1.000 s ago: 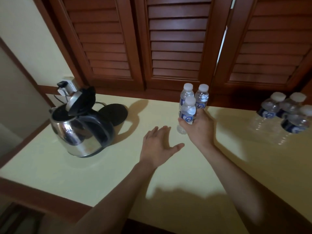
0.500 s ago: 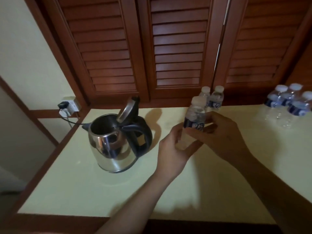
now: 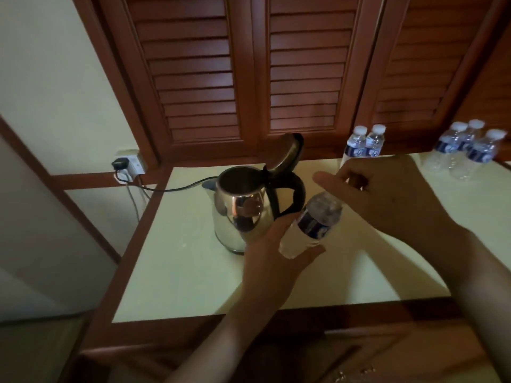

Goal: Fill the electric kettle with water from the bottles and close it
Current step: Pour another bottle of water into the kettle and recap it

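Before you lies a pale yellow table (image 3: 193,272) with a brown wooden edge. A steel kettle (image 3: 237,217) stands upright left of centre, its lid (image 3: 287,153) raised. A black cord (image 3: 177,187) crosses the back left corner toward the kettle. Two bottles (image 3: 365,145) stand touching at the back edge. Three bottles (image 3: 464,150) cluster at the far right, well apart from them.

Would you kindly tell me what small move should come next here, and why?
Probably unscrew the bottle: the right hand curls over its top, the left hand grips its base, and the kettle lid already stands open.
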A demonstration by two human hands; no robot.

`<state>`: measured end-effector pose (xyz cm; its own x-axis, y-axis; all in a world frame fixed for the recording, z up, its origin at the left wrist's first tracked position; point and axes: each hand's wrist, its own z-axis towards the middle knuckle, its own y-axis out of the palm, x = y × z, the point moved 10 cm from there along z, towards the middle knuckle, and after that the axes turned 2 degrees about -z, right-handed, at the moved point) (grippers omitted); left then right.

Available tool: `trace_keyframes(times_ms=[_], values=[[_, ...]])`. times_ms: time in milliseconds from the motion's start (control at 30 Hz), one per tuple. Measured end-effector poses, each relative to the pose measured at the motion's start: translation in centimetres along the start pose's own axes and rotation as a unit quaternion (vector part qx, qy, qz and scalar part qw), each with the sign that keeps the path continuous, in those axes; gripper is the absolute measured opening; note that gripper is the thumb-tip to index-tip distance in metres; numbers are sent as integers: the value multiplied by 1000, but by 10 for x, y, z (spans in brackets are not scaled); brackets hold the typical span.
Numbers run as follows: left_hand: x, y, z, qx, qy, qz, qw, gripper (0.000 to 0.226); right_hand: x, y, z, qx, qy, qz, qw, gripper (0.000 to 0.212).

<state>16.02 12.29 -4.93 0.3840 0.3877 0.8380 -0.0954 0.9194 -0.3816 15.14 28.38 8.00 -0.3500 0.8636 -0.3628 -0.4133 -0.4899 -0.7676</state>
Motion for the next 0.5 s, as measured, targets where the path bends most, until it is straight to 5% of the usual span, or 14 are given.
trace_keyframes(times_ms=[200, 367, 500], values=[[-14, -29, -9, 4, -35, 18, 999, 58, -33, 30, 6, -114, -48, 13, 992, 42], [-29, -46, -5, -4, -54, 15, 998, 55, -66, 52, 16, -172, -167, 50, 970, 19], [-37, -60, -3, 1, -61, 18, 998, 53, -70, 58, 26, -186, -145, 96, 967, 40]])
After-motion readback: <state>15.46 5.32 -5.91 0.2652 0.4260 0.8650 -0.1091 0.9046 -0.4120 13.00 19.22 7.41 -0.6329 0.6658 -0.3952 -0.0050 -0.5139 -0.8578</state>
